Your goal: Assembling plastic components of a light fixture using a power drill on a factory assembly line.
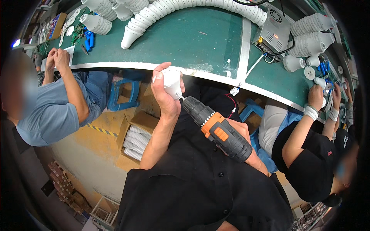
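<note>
My left hand (166, 92) is wrapped round a white cone-shaped plastic housing (172, 81) in front of the bench edge. In my right hand (243, 133) is a black and orange cordless drill (217, 129), its body partly hiding the fingers on the handle. The drill's bit (180, 96) points up and left and meets the lower end of the housing. Whether a screw sits at the tip is too small to tell.
The green bench (185, 42) carries a long curved row of nested white housings (154, 14). A metal power supply (273, 29) with cables stands at the back right. Co-workers (58, 104) sit on both sides. A box of housings (137, 140) is on the floor.
</note>
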The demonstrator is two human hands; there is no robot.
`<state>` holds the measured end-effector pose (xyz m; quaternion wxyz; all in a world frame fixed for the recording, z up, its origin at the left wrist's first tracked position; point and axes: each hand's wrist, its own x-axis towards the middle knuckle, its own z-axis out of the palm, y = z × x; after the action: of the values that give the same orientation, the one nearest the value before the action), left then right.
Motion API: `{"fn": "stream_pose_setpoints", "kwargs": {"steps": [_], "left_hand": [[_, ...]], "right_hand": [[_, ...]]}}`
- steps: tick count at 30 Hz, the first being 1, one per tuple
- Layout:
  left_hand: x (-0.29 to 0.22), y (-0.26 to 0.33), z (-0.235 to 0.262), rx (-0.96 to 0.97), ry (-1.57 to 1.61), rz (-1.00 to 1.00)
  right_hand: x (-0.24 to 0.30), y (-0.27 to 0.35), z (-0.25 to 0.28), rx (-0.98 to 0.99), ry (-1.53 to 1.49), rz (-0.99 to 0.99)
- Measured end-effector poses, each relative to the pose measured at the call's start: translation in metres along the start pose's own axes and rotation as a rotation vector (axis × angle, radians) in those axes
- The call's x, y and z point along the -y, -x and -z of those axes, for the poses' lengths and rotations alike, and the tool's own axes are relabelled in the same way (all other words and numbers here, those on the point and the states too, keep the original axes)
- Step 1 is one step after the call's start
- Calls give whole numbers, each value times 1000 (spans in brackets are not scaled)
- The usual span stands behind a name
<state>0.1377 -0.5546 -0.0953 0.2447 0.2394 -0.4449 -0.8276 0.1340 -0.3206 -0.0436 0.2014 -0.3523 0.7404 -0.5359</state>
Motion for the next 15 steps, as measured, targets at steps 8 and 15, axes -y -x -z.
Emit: {"fn": "stream_pose_setpoints", "kwargs": {"steps": [8,15], "left_hand": [[7,1,-2,18,39,-86],[6,4,-9,55,71,-188]], "right_hand": [[0,0,14,106,54,10],[10,11,10,56,25,-23]]}}
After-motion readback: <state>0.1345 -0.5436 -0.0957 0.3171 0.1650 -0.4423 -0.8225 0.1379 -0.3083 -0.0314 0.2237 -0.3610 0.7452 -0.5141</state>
